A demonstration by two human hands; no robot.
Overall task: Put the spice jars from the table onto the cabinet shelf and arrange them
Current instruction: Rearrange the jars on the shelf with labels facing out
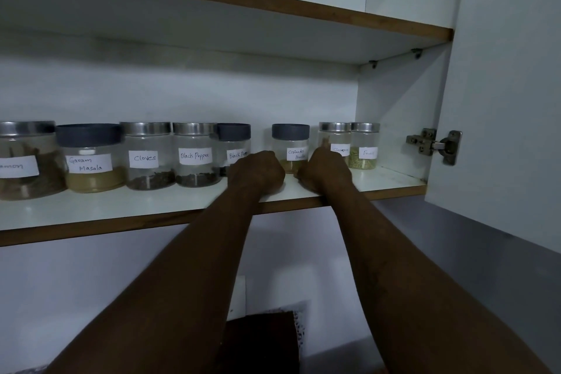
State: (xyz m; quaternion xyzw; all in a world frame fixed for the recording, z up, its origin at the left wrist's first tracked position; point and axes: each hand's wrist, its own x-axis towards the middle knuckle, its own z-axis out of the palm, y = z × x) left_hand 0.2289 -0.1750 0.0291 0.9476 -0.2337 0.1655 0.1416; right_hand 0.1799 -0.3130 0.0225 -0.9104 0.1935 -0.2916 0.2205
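Note:
Several labelled spice jars stand in a row on the white cabinet shelf (182,200): Garam Masala (91,158), Cloves (147,156), Black Pepper (195,155), a dark-lidded Black Pepper jar (233,143), Coriander Powder (290,146), Cinnamon (335,143) and Fennel (365,146). My left hand (256,173) is curled into a fist on the shelf, covering the lower right of the dark-lidded Black Pepper jar. My right hand (323,170) lies between the Coriander and Cinnamon jars, against the Cinnamon jar's lower left. Its fingers are hidden behind the hand.
Another steel-lidded jar (25,161) stands at the far left. An upper shelf (273,6) runs above. The open cabinet door (501,100) with its hinge (434,146) is at the right. A gap lies between the two dark-lidded jars. A dark brown object (261,340) sits below.

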